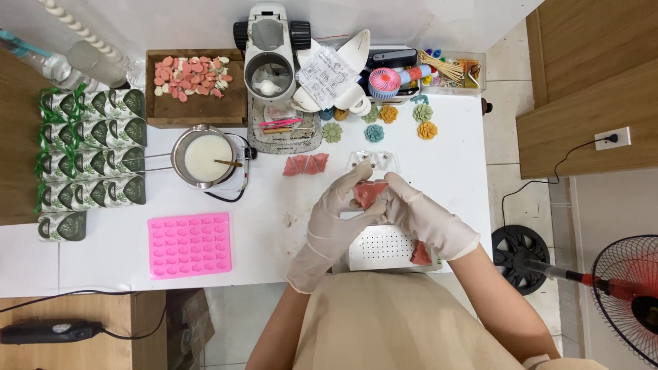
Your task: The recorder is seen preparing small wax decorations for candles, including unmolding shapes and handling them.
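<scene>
Both my hands wear pale latex gloves and meet over the white table (103, 253). My left hand (336, 212) and my right hand (418, 216) together grip a pink triangular wedge (369, 194), held just above a white perforated box (380, 248). Another pink wedge (420, 255) lies at the box's right edge, under my right wrist. Two more pink wedges (306, 164) rest on the table beyond my hands, next to a clear plastic mould (373, 160).
A pink silicone mould tray (190, 244) lies at the left front. A pot of white liquid (204, 157) stands on a small hotplate. Green packaged items (92, 161) are stacked at the far left. Small coloured flower shapes (401, 120) sit behind. A fan (627, 294) stands on the floor at right.
</scene>
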